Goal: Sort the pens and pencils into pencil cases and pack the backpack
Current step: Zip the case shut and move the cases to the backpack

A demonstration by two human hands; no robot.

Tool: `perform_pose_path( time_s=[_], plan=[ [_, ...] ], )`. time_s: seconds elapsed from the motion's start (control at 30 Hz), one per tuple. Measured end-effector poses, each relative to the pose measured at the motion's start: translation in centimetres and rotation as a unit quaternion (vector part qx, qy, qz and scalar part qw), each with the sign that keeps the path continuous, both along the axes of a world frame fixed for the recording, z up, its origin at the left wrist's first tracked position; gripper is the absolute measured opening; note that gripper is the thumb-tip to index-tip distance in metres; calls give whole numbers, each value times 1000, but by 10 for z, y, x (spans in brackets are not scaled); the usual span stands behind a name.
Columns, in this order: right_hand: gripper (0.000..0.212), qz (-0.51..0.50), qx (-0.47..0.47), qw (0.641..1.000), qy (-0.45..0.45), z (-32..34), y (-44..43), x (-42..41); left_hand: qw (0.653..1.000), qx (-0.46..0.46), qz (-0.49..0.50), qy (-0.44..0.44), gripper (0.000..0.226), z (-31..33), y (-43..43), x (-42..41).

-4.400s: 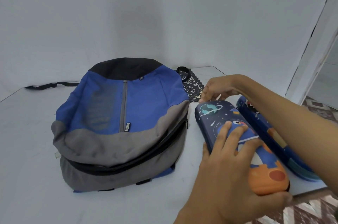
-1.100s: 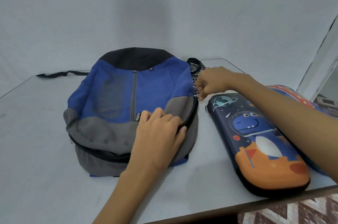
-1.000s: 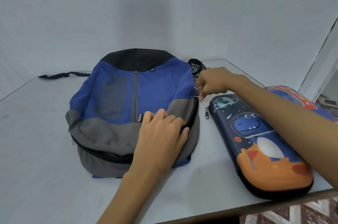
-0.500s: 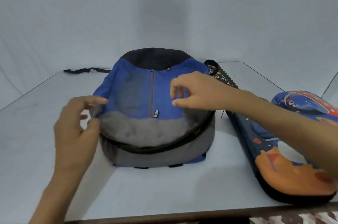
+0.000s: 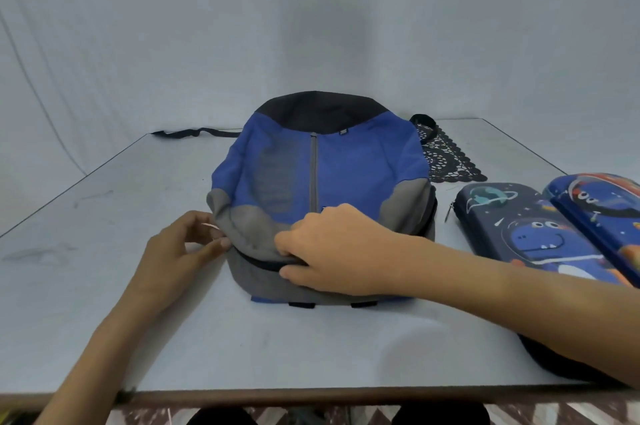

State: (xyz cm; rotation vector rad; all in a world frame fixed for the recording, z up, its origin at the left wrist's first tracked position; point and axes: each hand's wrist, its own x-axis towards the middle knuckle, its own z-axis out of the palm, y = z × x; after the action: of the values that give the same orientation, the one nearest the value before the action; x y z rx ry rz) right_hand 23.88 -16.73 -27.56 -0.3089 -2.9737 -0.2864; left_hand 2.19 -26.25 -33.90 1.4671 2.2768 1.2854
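A blue, grey and black backpack (image 5: 346, 168) lies flat in the middle of the table, its black zipper line running along the near grey edge. My left hand (image 5: 180, 251) pinches something small and pale at the backpack's left grey corner. My right hand (image 5: 332, 248) grips the grey flap at the near edge, fingers curled over the zipper line. Two closed hard pencil cases lie to the right: a dark one with a blue dinosaur (image 5: 512, 223), partly under my right forearm, and a second space-themed case (image 5: 595, 202) beside it.
A black lace mat (image 5: 446, 161) lies behind the backpack's right side. A black strap (image 5: 194, 132) trails off to the back left. The white table (image 5: 104, 216) ends at a brown front edge (image 5: 311, 397); a patterned floor shows below.
My right hand dropped from the blue panel to the grey near flap and took hold of it. My left hand closed in on the backpack's left corner. The view shifted, so the cases sit further right.
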Motion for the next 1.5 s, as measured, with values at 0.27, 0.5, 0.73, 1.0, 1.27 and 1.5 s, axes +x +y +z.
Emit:
perform_pose_path(
  time_s=[0.27,0.5,0.73,1.0,1.27,1.5],
  plan=[
    [30,14,22,999,18,-7,-4,2,1000,-8,7,-14,44,6,33,-9],
    [27,14,-6,999,30,-10,-3,5,1000,-24,-1,0,37,8,47,-26],
    [13,-38,-260,965,-7,13,16,11,997,30,9,65,38,-2,40,-33],
    [6,-36,-242,941,233,64,63,7,983,111,-148,1,40,44,41,-3],
    [40,-99,-254,950,-154,53,118,71,972,-14,-223,66,36,18,40,-20],
    [19,-76,-343,935,51,51,151,69,992,46,-113,-35,63,34,75,-31]
  ],
)
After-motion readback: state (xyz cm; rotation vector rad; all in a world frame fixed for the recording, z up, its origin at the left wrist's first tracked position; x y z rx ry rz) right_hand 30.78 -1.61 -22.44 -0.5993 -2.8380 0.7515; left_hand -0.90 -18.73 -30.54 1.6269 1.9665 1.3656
